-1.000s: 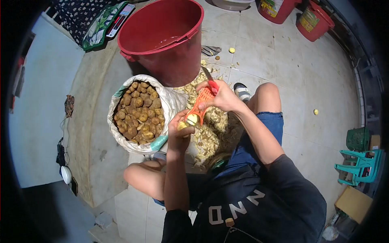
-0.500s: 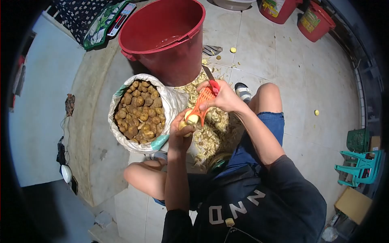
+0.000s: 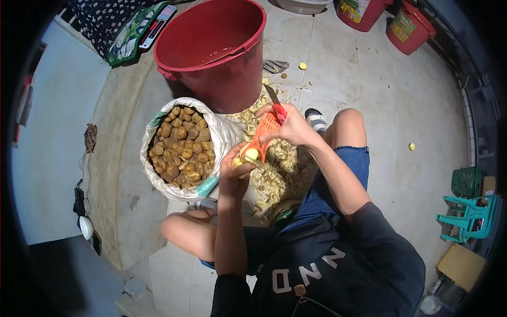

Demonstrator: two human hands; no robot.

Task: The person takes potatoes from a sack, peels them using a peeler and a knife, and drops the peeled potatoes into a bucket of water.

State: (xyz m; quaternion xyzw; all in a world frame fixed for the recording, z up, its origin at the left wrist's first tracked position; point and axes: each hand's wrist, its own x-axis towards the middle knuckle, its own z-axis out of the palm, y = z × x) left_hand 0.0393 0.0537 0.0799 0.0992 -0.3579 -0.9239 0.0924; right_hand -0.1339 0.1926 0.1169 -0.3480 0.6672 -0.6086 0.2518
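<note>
Closed around a pale yellow potato [image 3: 251, 155], our left hand [image 3: 232, 164] has its fingers curled close about it, and we can't tell whether the yellow surface lower in that grip belongs to the same piece. Right hand [image 3: 290, 127] next: we've got it wrapped narrow around an orange peeler [image 3: 268, 127], whose lower end meets the potato right between our two hands. Held in that same right hand is a red-handled knife [image 3: 271, 95], blade pointing up and away from us, beyond the fingers.

Just below and beyond our grip, we see a heap of peelings [image 3: 269, 185] spread over the tiles. Left of our left hand, near it, an open white sack [image 3: 227, 134] with green patches stands full of brown, unpeeled potatoes [image 3: 179, 142]. Past the grip and to the left, the big red tub [image 3: 222, 84] touches the sack, with something shiny down inside.

Now for the writing! On our dark shirt [image 3: 338, 285], nearer us than the grip, big pale letters look like a D and two Ns from here. Far right beyond our hands, two red buckets carry yellow labels [image 3: 403, 28], too small for us to read. Upper left, a device [image 3: 157, 27] shows lit red characters, also unreadable.
</note>
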